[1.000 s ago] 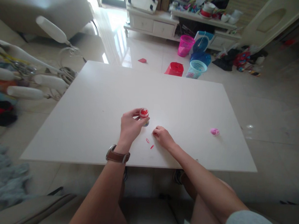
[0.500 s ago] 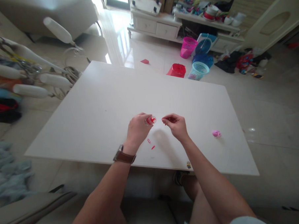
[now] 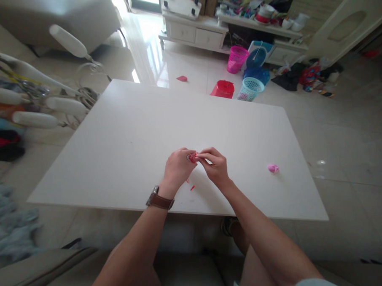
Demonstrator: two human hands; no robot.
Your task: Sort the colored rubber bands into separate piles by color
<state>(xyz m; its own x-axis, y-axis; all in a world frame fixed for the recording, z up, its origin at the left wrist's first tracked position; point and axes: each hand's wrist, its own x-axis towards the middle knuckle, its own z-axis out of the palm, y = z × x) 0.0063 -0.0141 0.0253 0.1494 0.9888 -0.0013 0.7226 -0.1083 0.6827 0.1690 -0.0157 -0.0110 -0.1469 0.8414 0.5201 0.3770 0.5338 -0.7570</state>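
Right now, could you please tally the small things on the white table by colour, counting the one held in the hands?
Red small jar with red contents, held between the left hand and right hand: 1
Red loose small pieces: 2
Pink small object: 1
Total: 4

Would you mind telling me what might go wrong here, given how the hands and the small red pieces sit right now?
The left hand holds the small clear jar with red contents raised off the white table; if it tips, the contents may spill. The right hand pinches at the jar's mouth, so a small piece could slip. The two loose red pieces lie under the wrists and could be brushed off the near edge.
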